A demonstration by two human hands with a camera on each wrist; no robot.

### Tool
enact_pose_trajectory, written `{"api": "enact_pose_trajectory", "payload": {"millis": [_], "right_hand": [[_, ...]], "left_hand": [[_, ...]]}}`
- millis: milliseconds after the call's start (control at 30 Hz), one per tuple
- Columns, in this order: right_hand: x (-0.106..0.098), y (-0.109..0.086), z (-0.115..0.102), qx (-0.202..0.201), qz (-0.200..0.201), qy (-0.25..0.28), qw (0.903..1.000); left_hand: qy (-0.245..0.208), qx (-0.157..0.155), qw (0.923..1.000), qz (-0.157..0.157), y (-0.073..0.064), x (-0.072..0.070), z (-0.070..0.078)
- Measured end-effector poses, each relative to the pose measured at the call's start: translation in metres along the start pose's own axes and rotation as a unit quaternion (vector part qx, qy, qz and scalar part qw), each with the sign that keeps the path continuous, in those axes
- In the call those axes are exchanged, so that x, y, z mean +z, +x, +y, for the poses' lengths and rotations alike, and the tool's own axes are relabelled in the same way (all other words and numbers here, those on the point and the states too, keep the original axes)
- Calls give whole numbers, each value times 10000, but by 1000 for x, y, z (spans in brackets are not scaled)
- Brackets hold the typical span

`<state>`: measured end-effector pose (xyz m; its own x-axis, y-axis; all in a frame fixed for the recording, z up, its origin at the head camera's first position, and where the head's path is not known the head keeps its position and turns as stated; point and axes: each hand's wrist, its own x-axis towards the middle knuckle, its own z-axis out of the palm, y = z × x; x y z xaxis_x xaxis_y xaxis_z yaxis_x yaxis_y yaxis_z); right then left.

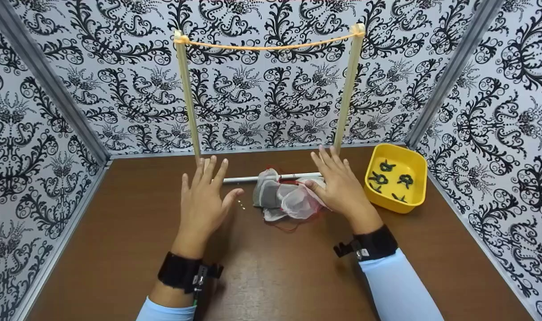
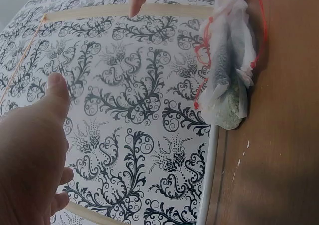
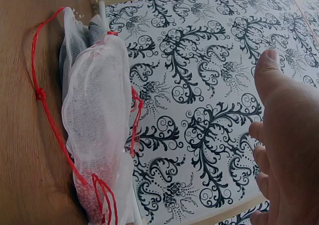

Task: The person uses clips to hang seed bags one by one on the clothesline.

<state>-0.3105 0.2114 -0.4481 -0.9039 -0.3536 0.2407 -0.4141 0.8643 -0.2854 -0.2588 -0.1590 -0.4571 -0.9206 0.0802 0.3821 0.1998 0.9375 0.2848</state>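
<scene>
Several white mesh pouches (image 1: 271,198) with red drawstrings lie in a heap on the brown table, against a white rod (image 1: 240,180). My left hand (image 1: 204,200) is raised to the left of the heap, fingers spread and holding nothing. On the other side my right hand (image 1: 340,185), also spread and holding nothing, overlaps the heap's right end in the head view. From the right wrist, the mesh pouch (image 3: 97,90) appears well apart from the thumb (image 3: 271,68). The left wrist view shows dark contents through another pouch (image 2: 224,70).
Two wooden posts (image 1: 188,98) stand at the back with an orange cord (image 1: 271,47) strung between their tops. A yellow bin (image 1: 391,205) at the right holds several dark green clips (image 1: 405,179). Patterned walls (image 1: 262,98) enclose the table (image 1: 271,267) at the back and sides.
</scene>
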Motion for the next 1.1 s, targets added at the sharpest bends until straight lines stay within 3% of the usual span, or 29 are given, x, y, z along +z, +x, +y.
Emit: {"api": "enact_pose_trajectory", "payload": {"millis": [233,433,633,767,867,1100], "right_hand": [[-2,0,4,50,14,-44,10000],[-15,2,21,454,-53,142,9989],[-39,9,70,1256,-371,461,9903],[-57,16,108,1705,-836,230,9815],[-63,17,133,1700,-1095,67,9793],[-58,8,174,1741,-1865,-180,9668]], "left_hand": [[20,10,10000,2,3,-2,0],[-15,29,10000,-65,4,0,0],[-81,146,9998,-130,9,2,4],[54,441,9989,-164,17,9,11],[154,580,9979,-240,21,16,22],[118,1251,9876,-937,15,38,61]]}}
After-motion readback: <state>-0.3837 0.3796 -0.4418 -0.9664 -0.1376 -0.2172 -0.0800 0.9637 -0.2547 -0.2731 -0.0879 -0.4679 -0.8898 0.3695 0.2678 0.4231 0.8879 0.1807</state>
